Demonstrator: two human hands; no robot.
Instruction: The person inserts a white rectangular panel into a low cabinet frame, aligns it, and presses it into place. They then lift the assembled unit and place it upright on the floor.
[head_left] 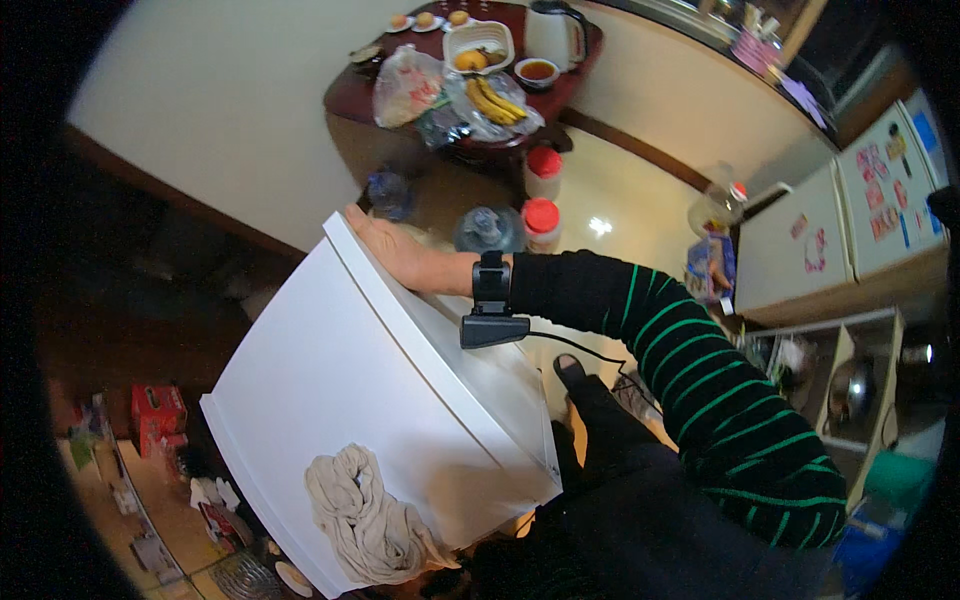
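White box-shaped unit [320, 370], toward eight o'clock; crumpled beige cloth [372, 535] atop it, at its six o'clock. Right hand [405, 252] (black wristband [490, 285] worn), touching the unit's twelve-o'clock edge; fingers partly hidden, closure cannot be told.

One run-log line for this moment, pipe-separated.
right hand on far edge of white unit | left hand not clearly visible | crumpled cloth on unit | beyond: table with bananas, kettle
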